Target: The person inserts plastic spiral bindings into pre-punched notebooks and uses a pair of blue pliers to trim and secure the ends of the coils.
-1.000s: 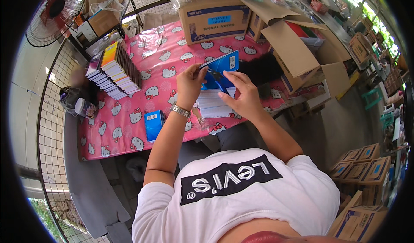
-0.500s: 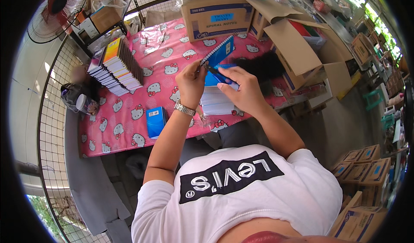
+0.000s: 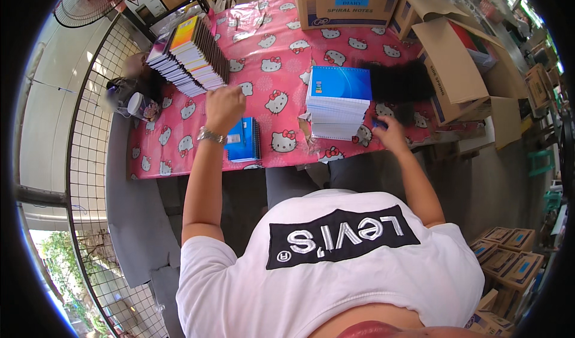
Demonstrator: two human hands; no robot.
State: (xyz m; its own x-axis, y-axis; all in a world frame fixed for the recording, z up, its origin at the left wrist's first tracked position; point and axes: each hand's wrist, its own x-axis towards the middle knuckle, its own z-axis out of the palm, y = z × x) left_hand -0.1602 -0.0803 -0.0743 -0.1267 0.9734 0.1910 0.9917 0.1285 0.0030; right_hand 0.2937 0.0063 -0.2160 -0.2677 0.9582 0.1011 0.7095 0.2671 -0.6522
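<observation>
2 hands (image 3: 223,107), 1 blue-topped notebook stack (image 3: 338,101)

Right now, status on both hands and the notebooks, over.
Left hand reaching at the row of spiral notebooks, grip not clear. Right hand resting by the blue-topped notebook stack, holding nothing visible. Small blue notebook between the arms.

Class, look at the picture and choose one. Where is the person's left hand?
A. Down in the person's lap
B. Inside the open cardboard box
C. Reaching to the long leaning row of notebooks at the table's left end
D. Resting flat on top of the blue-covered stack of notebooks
C: the left hand is stretched out to the near end of the leaning row of notebooks, well apart from the blue-covered stack.
</observation>
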